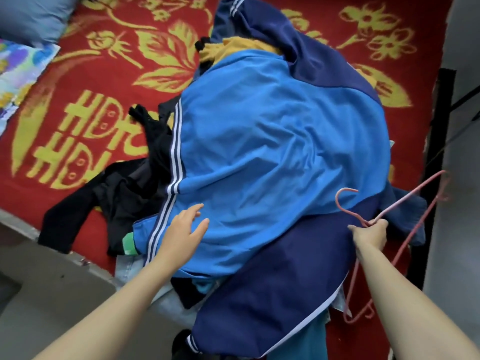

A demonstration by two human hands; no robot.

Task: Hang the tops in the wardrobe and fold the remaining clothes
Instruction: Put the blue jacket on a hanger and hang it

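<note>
red floral blanket [109,74] covers the bed | big blue track jacket [272,152] sprawled on the clothes pile | black top [104,203] beside it | left hand [183,229] fingers spread over jacket's striped edge | right hand [371,235] gripping pink hanger [405,203]

Both bare forearms stretch from the bottom edge of the frame up toward the middle. The left hand [185,227], a little left of centre in the lower half, is held palm down, with its fingers straight and slightly spread. The right hand [371,233], at the lower right, has its fingers curled tightly around a hanger [405,199], with the wrist straight.
</note>
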